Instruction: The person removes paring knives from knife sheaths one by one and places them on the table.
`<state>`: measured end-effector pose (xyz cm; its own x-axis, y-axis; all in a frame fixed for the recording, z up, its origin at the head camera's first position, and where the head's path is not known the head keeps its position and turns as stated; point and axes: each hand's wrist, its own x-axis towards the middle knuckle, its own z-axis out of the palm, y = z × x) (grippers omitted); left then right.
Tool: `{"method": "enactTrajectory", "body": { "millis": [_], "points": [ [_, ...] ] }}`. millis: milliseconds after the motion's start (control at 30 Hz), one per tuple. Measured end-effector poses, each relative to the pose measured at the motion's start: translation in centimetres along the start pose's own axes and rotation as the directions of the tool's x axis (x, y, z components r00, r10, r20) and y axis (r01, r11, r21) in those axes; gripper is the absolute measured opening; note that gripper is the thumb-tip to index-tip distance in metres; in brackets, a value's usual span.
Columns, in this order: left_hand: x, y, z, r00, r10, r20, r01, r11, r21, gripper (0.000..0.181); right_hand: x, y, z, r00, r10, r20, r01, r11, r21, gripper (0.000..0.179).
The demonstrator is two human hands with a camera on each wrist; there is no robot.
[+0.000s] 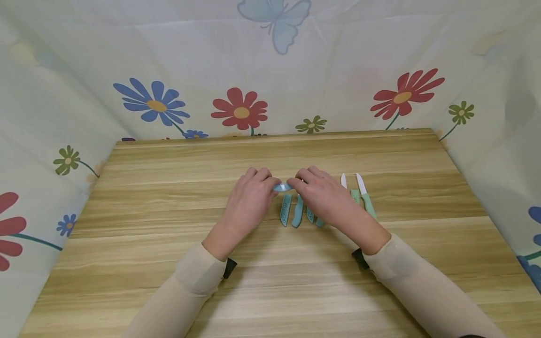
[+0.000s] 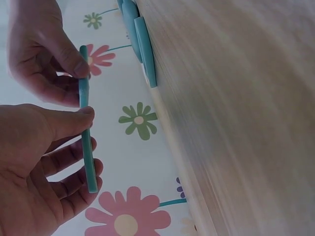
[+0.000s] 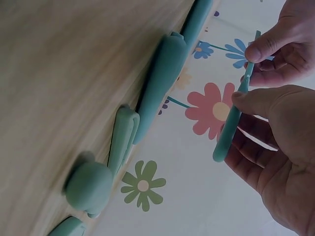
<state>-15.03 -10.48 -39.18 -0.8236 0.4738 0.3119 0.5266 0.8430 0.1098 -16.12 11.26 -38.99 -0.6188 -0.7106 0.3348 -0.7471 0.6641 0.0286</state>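
Note:
Above the table, my left hand (image 1: pixel 252 197) pinches a teal knife sheath (image 2: pixel 88 157) between thumb and fingers. My right hand (image 1: pixel 327 197) holds a teal paring knife by its handle (image 3: pixel 227 137), thumb on top. Knife and sheath lie in one line between the hands; no bare blade shows there, and how deep it sits is hidden. Below them on the table lie a teal sheath (image 1: pixel 285 210) and a teal-handled knife (image 1: pixel 297 212). Another teal sheath (image 1: pixel 310 215) and teal handle (image 1: pixel 320 222) are partly covered by my right hand.
To the right lies a green-handled knife (image 1: pixel 369 204) with a bare white blade. Beside it are a green sheath (image 1: pixel 355 195) and a second white blade (image 1: pixel 343 180), its handle hidden behind my right arm. A flowered cloth (image 1: pixel 181 51) surrounds the wooden table (image 1: pixel 169 169).

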Motion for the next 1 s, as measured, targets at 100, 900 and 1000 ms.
{"method": "enactTrajectory", "body": {
  "millis": [100,900,1000],
  "points": [
    [-0.01,0.00,-0.02,1.000,-0.003,0.004,0.003,1.000,-0.003,0.025,-0.01,0.04,0.10,1.000,-0.001,-0.004,0.001,1.000,0.008,0.027],
    [-0.01,-0.22,-0.25,0.999,-0.034,0.011,0.034,0.998,-0.043,0.024,-0.11,0.21,0.13,1.000,0.010,0.001,-0.010,0.999,0.032,0.026],
    [-0.01,-0.25,-0.29,0.999,-0.038,0.012,0.039,0.998,-0.048,0.024,-0.08,0.21,0.09,1.000,0.017,0.007,-0.017,0.999,0.037,0.026]
  ]
}}
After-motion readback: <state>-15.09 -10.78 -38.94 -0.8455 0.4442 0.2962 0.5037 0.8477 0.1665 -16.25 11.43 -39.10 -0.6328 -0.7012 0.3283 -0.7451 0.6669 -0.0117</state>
